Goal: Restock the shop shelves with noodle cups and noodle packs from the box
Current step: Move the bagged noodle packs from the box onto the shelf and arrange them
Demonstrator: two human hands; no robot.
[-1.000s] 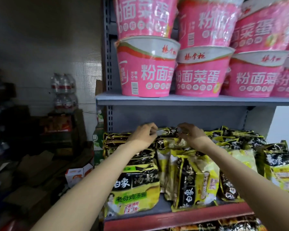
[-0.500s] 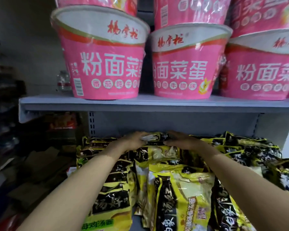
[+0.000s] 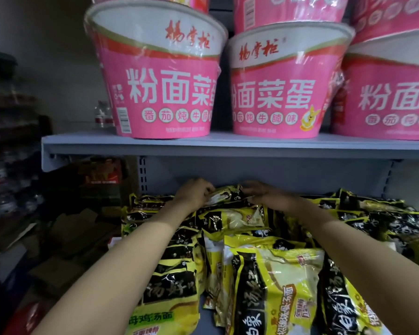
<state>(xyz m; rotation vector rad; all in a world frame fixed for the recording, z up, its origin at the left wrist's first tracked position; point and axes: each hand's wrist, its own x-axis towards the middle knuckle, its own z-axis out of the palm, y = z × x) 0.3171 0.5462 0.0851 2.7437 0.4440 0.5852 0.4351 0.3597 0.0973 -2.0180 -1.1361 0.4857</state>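
Both arms reach deep into the lower shelf over rows of yellow-and-black noodle packs [image 3: 273, 281]. My left hand [image 3: 194, 193] grips the left end of one noodle pack [image 3: 224, 195] at the back of the pile. My right hand [image 3: 264, 193] lies on that same pack's right end with fingers spread flat. Large pink noodle cups [image 3: 165, 93] stand stacked on the grey upper shelf [image 3: 228, 143] directly above my hands.
Left of the shelving the floor holds flattened cardboard [image 3: 65, 228], dark boxes and a red-printed carton [image 3: 102, 174]. A bottled-water pack [image 3: 102, 114] shows behind the shelf. The shelf's perforated upright [image 3: 143, 175] stands just left of my hands.
The view has closed in on the shelves. Both hands pushed the pack farther back under the upper shelf, and my right hand flattened over it.
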